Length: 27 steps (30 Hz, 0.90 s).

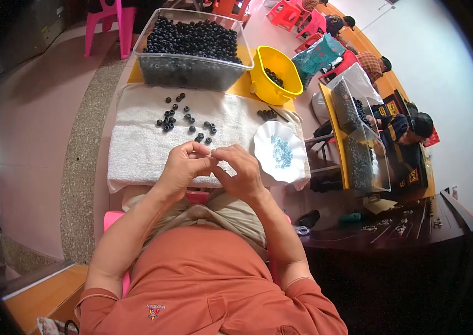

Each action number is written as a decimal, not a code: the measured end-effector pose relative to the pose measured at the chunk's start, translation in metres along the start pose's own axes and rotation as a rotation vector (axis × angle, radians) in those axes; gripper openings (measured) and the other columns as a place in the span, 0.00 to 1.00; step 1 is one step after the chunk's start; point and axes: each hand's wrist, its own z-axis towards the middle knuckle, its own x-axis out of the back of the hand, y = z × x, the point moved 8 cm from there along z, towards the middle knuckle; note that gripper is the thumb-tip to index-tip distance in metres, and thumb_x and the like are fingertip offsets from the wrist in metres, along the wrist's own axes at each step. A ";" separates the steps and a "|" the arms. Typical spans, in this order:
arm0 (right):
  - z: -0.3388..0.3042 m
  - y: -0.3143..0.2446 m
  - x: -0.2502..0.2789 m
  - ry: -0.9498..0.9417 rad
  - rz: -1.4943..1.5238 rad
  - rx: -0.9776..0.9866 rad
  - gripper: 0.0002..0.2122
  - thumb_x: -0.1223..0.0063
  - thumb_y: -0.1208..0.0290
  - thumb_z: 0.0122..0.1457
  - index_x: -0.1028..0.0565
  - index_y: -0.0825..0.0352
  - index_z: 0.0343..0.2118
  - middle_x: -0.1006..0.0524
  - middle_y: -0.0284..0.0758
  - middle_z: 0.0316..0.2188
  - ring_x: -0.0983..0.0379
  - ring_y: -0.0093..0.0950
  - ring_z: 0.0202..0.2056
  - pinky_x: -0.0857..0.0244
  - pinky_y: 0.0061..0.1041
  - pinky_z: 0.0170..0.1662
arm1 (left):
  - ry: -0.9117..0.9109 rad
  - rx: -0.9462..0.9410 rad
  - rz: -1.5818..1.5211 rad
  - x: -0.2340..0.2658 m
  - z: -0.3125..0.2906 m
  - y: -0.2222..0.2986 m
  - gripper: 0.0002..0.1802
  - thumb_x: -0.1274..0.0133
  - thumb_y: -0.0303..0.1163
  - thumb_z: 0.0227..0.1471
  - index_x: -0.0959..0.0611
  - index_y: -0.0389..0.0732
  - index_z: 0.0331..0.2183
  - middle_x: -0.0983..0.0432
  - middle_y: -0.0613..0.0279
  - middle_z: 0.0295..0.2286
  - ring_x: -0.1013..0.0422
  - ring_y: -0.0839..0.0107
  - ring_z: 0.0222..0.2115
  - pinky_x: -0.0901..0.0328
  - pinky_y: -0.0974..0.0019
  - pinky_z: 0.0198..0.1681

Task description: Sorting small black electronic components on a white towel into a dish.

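My left hand [181, 170] and my right hand [242, 173] meet over the near edge of a white towel [133, 139]. Both are closed in a pinch, fingertips almost touching; whatever sits between them is too small to make out. Just beyond the fingers, several black ring-like pieces with holes [168, 124] lie scattered on the towel. To the right of my right hand stands a white scalloped dish [264, 162], with tiny pale-blue bits [282, 152] heaped in it. Behind the dish are a small cluster of dark pieces [267, 115] and a thin dark stick [279, 114].
A clear plastic bin [183, 80] full of black pieces stands at the table's far side. Beside it is a yellow bucket [263, 89] with more inside. At right, clear bins [353, 167] rest on another table, where a person in dark clothing [401, 131] sits.
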 end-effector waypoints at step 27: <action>-0.054 0.134 0.070 -0.420 -0.560 -0.450 0.05 0.51 0.78 0.52 0.23 0.67 0.28 0.24 0.44 0.29 0.29 0.45 0.36 0.35 0.39 0.42 | 0.066 0.022 -0.024 -0.008 -0.007 -0.001 0.05 0.42 0.26 0.52 0.19 0.38 0.34 0.23 0.66 0.28 0.27 0.77 0.29 0.29 0.70 0.37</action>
